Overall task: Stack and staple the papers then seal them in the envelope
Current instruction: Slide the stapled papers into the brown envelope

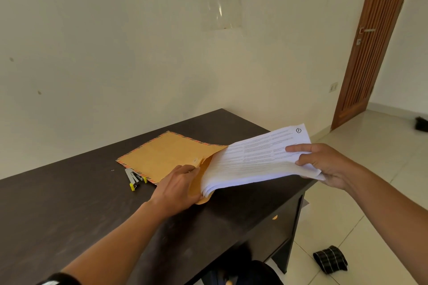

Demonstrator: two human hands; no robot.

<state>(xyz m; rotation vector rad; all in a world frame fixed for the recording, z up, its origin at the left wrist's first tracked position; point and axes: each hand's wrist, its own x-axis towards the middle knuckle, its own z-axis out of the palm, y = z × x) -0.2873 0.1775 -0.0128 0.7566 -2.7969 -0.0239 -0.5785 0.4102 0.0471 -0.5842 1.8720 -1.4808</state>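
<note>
On the near edge of the dark table [69,203], I log my left hand [178,186] pinching the open mouth of the envelope [166,157], fingers closed on its flap. My right hand [324,164], off the table's right end, grips the papers [254,162] at their outer edge; their other end sits inside the envelope mouth. Stapler [135,179]: lying just beside the envelope's near edge. Beyond: cream wall [115,41], wooden door [370,41].
</note>
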